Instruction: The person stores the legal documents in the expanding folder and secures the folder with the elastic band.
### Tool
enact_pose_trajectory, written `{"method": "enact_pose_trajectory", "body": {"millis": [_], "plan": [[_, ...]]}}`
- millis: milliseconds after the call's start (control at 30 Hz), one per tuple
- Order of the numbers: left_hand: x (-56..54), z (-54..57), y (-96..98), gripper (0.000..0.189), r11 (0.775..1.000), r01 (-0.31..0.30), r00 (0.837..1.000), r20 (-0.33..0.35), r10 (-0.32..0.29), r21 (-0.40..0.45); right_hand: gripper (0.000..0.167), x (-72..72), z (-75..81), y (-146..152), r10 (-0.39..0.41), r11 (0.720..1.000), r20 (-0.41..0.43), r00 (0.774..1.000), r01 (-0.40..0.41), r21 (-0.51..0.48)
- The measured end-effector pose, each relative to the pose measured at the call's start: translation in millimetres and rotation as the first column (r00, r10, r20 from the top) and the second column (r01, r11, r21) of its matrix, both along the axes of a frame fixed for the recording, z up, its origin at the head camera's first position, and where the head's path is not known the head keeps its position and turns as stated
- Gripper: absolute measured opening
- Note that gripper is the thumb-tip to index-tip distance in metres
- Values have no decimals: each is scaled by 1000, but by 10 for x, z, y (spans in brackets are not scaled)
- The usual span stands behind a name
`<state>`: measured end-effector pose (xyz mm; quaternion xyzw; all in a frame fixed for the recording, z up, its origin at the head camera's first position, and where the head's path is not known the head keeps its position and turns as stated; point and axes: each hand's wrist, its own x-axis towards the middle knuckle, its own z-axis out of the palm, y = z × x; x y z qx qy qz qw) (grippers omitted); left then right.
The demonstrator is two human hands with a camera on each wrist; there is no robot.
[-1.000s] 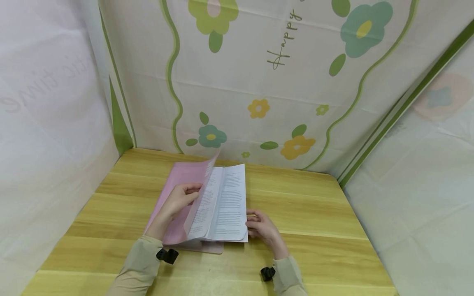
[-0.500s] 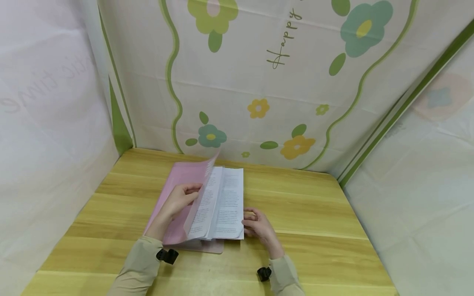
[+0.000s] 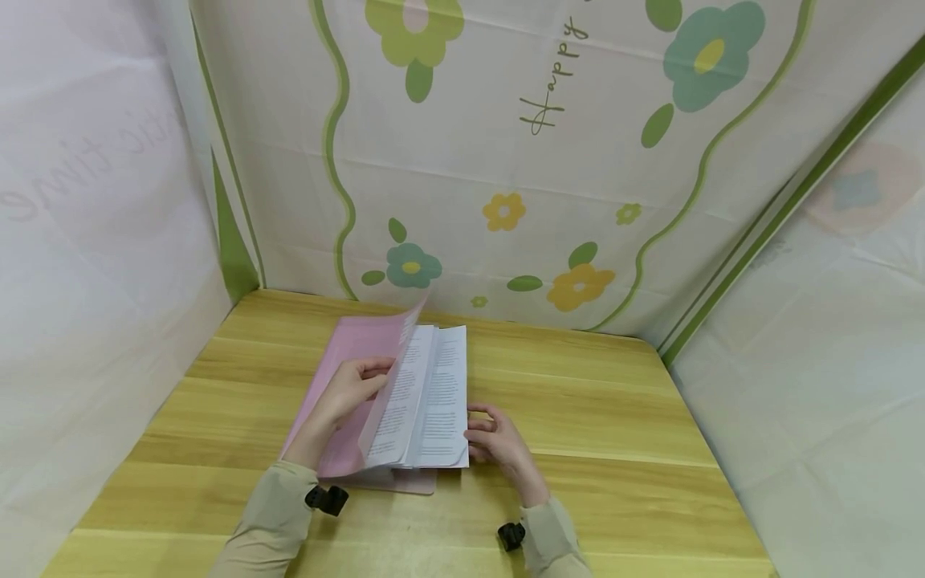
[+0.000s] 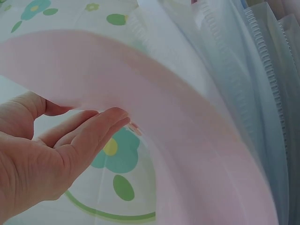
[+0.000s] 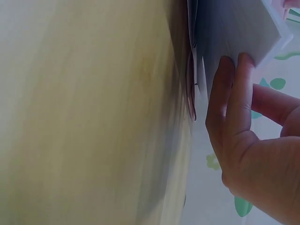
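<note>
A pink folder (image 3: 361, 337) lies on the table with its front cover raised and bent. My left hand (image 3: 348, 395) holds that cover (image 4: 187, 140) near its free edge; part of the thumb is hidden behind it in the left wrist view. Clear pocket pages (image 4: 248, 75) stand fanned beside the cover. Printed sheets (image 3: 444, 401) stick out to the right of the folder's pages, partly tucked among them. On their right edge, near the lower corner, my right hand (image 3: 503, 444) pinches the stack (image 5: 248, 33) between thumb and fingers.
The wooden table (image 3: 592, 482) extends on both sides of the folder. Flowered white cloth (image 3: 448, 144) hangs right behind its back edge, with more cloth walls at left and right. A small black camera (image 3: 327, 499) sits on each wrist.
My right hand has moved slightly left with the sheets, so less of them sticks out of the folder. The left hand and the raised cover have stayed in place.
</note>
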<state>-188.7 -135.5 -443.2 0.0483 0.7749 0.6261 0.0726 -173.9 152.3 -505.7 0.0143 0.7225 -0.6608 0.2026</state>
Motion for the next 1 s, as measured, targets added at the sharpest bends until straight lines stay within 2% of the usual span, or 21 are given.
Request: {"method": "enact_pose_trajectory", "body": {"millis": [567, 1000], "plan": [[5, 3, 1, 43, 1000, -12, 1000, 3, 12, -19, 58, -7, -2, -183, 62, 998, -15, 998, -63, -20], [9, -5, -5, 44, 999, -14, 1000, -4, 14, -32, 58, 13, -40, -345, 67, 997, -26, 997, -68, -42]]}}
